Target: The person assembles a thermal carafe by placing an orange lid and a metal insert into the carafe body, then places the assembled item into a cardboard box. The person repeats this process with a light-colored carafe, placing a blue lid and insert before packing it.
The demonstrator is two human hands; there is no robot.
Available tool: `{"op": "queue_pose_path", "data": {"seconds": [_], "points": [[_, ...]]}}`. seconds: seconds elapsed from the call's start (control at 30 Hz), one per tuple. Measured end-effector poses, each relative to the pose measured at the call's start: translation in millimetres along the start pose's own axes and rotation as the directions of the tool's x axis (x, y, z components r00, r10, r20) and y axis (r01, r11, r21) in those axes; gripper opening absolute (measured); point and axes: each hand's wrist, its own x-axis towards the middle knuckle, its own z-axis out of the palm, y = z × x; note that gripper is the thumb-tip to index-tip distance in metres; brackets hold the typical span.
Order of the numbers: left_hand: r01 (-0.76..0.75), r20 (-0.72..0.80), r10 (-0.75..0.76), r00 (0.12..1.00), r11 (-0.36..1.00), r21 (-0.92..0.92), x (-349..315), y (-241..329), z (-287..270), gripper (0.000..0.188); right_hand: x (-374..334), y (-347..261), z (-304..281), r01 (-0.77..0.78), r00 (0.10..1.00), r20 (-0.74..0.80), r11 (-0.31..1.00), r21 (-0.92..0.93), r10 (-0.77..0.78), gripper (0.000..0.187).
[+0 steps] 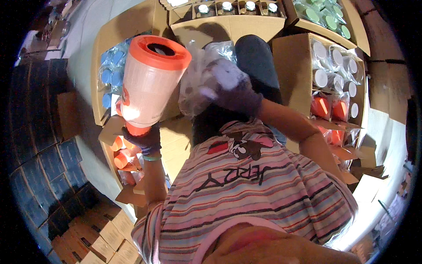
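My left hand (146,140), in a dark glove, is wrapped round the narrow orange end of a large pale bottle (149,90). The bottle's wide orange ring with a dark hollow points up and away from me. To its right my right hand (232,86), in a dark and light glove, is closed on a clear plastic bag (192,86). The bag hangs crumpled beside the bottle and apart from it. Motion smears the right fingers a little. Blue-capped bottles (110,72) in a carton lie just behind the held bottle.
Cartons surround my legs: white-capped dark bottles (227,8) ahead, green-capped ones (327,20) far right, grey-capped ones (321,77) and orange ones (321,106) at right. More orange-capped bottles (125,158) sit left of my forearm. Stacked dark boxes (39,154) line the left side.
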Motion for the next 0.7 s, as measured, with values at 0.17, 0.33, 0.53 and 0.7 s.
{"op": "queue_pose_path", "data": {"seconds": [0.17, 0.33, 0.53, 0.7], "points": [[0.094, -0.315, -0.100, 0.944, 0.995, -0.035, 6.9, 7.7, 17.2, 0.066, -15.5, 30.1, 59.3, -0.219, 0.897, 0.352, 0.961, -0.171, 0.267, 0.046], [0.123, -0.379, -0.118, 0.918, 0.992, -0.011, 9.6, 14.9, 28.0, 0.064, -24.2, 57.4, 68.4, 0.166, 0.900, 0.436, 0.938, -0.304, -0.018, 0.035], [0.226, -0.390, -0.153, 0.908, 0.963, 0.149, 10.6, 9.2, 55.4, 0.061, -16.8, 70.4, 2.5, -0.712, 0.665, 0.315, 0.448, 0.540, 0.677, 0.022], [0.250, -0.251, -0.157, 0.955, 0.882, 0.399, 5.8, 1.4, 49.3, 0.062, -7.9, 36.7, -29.7, -0.541, 0.802, 0.136, 0.610, 0.579, 0.581, 0.024]]}}
